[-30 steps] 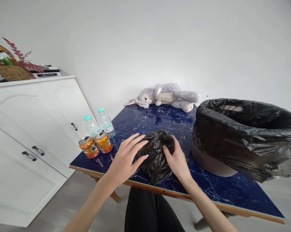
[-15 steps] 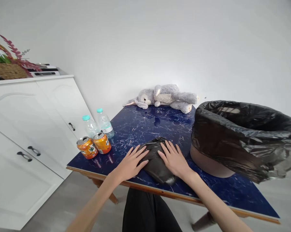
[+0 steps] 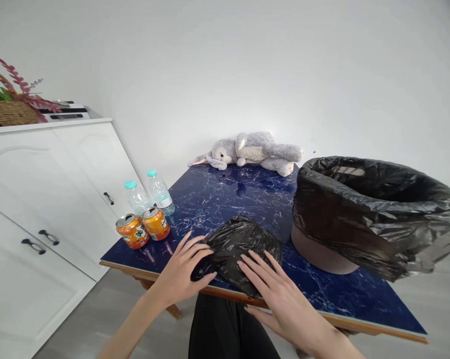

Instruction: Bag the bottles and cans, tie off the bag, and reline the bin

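Observation:
A crumpled black plastic bag (image 3: 243,244) lies bunched on the dark blue marbled table (image 3: 206,194), close to the front edge. My left hand (image 3: 183,267) is at its left side, fingers spread, with the fingertips at the plastic. On the bag's near right side rests my right hand (image 3: 279,294), its fingers stretched out and apart over the plastic. Neither hand grips the bag. To the right stands a bin (image 3: 322,252), lined with a black bag (image 3: 330,214) folded over its rim.
Two orange cans (image 3: 133,231) and two clear bottles (image 3: 159,192) with teal caps stand at the table's left. A grey plush rabbit (image 3: 251,149) lies along the back by the wall. Left of the table is a white cabinet (image 3: 49,179) bearing a flower basket (image 3: 11,110).
Both hands have come off the top of the black bag toward me, the left one also moving left. The bag, pressed flat before, now looks puffier and more wrinkled.

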